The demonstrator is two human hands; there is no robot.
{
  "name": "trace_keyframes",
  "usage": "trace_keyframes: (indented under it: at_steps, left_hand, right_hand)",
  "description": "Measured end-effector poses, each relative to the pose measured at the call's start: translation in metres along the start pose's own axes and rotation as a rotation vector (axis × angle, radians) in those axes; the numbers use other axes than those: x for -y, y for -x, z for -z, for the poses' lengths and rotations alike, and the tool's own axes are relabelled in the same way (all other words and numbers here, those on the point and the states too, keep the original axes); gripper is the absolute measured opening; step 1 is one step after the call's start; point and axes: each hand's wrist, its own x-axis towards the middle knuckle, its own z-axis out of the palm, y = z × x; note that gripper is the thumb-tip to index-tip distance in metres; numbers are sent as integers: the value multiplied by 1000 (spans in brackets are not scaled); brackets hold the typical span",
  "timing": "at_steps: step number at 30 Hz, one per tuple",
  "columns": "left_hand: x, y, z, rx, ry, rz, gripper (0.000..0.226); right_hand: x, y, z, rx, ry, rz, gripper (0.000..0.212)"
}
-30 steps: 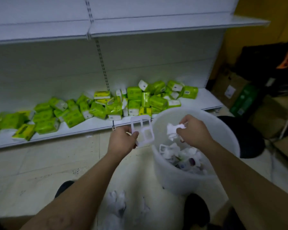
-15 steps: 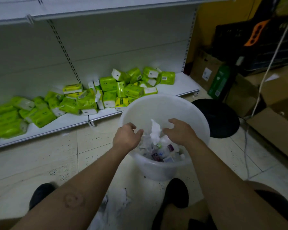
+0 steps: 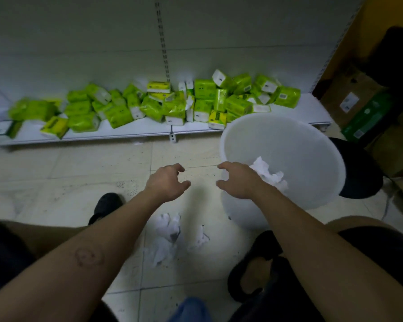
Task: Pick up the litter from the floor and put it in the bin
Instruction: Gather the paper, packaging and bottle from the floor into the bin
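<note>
A white plastic bin (image 3: 300,145) stands on the tiled floor at the right, with crumpled white paper (image 3: 266,171) showing inside. My right hand (image 3: 239,180) hovers at the bin's near left rim, fingers loosely curled and empty. My left hand (image 3: 166,181) hangs over bare floor left of the bin, also empty with relaxed fingers. Below both hands, crumpled white tissue litter (image 3: 168,231) lies on the floor, with a smaller scrap (image 3: 200,237) beside it.
A low white shelf (image 3: 126,133) along the wall carries several green tissue packs (image 3: 205,89). A black round lid or stool (image 3: 358,168) sits behind the bin. Cardboard boxes (image 3: 349,94) stand at the right. My dark shoes (image 3: 106,203) flank the litter.
Both hands let go of their white litter into the bin and drew back out, leftward. They now hang empty above the floor, and the view tilted down onto the floor litter.
</note>
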Motion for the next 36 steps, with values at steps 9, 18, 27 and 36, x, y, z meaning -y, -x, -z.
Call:
trace_keyframes:
  at_steps: [9,18,27,36]
  left_hand:
    - [92,18,-28,125,57,176,56]
    - [156,10,-110,262,161,335,47]
    - [195,-43,-187,322,249,411,40]
    - [218,-80,-232,360,146,353,46]
  right_hand:
    - [59,-32,-69,83,193,162,60]
    - [5,-71,-172,596,92,-196,73]
    - [-28,-97,-291,636,-16,-419,66]
    - [-53,-107,-338,479,-133,-432,43]
